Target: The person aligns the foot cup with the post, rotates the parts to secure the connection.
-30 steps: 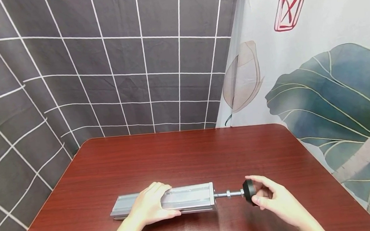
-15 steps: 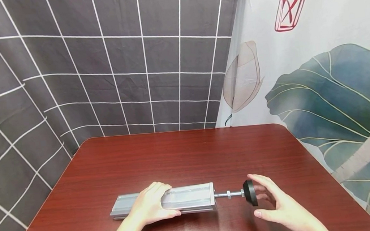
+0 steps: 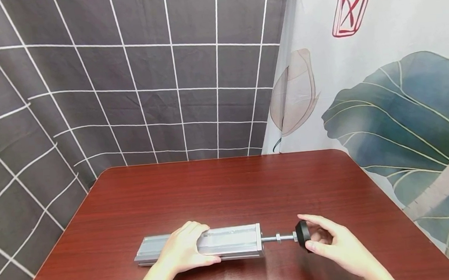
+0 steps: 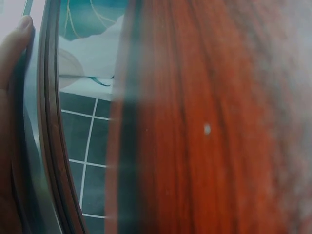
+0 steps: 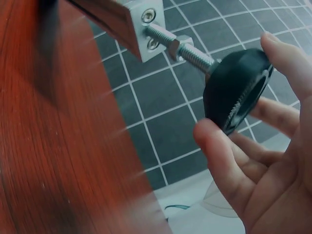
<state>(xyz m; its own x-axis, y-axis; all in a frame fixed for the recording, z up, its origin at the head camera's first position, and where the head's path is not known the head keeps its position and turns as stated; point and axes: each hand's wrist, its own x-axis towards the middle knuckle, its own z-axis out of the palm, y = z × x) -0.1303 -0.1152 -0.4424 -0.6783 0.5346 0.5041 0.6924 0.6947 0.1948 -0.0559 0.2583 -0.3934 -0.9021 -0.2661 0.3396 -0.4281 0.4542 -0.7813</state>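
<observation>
A silver aluminium profile (image 3: 230, 240) lies lengthwise on the table, and my left hand (image 3: 182, 248) grips it across the top. From its right end plate (image 5: 140, 43), fixed with screws, a threaded rod (image 5: 197, 57) sticks out with a hex nut (image 5: 179, 48) on it. The rod ends in a round black levelling foot (image 3: 302, 236). My right hand (image 3: 340, 246) pinches that foot at its rim, thumb on the near side and forefinger on the far side. In the left wrist view the profile's grooved side (image 4: 51, 126) runs along the left, beside a finger (image 4: 14, 44).
The red-brown wooden table (image 3: 212, 189) stretches behind the profile to a rounded back edge. A dark grey curtain with a white grid (image 3: 148, 75) hangs behind it. To the right hangs a white curtain with leaf prints (image 3: 400, 113).
My right hand pinched the foot, spread its thumb and fingers off it half a second ago, and now pinches its rim again. My left hand keeps its grip on the profile.
</observation>
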